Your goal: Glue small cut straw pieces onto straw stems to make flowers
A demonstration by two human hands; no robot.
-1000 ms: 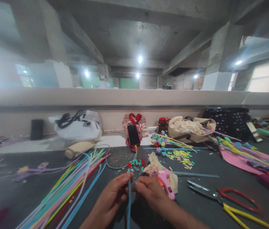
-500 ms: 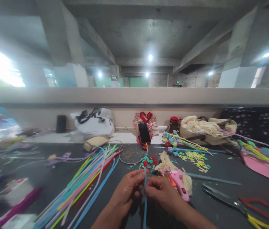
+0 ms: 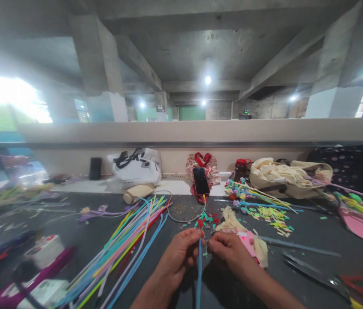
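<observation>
My left hand [image 3: 183,249] is closed, pinching a light blue pipe cleaner [image 3: 199,274] near its top. The stem stands roughly upright, with a small red tip [image 3: 200,223] above the fingers. Just to the right, my right hand [image 3: 226,251] has its fingers pressed together, apart from the stem. A tiny pale bit shows by its fingertips, too small to name. Behind that hand lies a pink glue gun [image 3: 248,241], partly hidden, on a cream cloth [image 3: 231,221]. Small red and green cut pieces [image 3: 212,219] are scattered beyond the fingers.
Many-coloured pipe cleaners [image 3: 126,249] lie in a bundle at left. Scissors [image 3: 316,272] rest at right, near yellow cut pieces [image 3: 270,214] and finished-looking stems [image 3: 236,193]. A phone [image 3: 201,181] leans at the back, its cable [image 3: 171,214] looping forward. A white bag [image 3: 139,167] stands behind.
My right hand has moved right, away from the blue stem it was touching. The left hand still holds the stem. The whole view has shifted slightly.
</observation>
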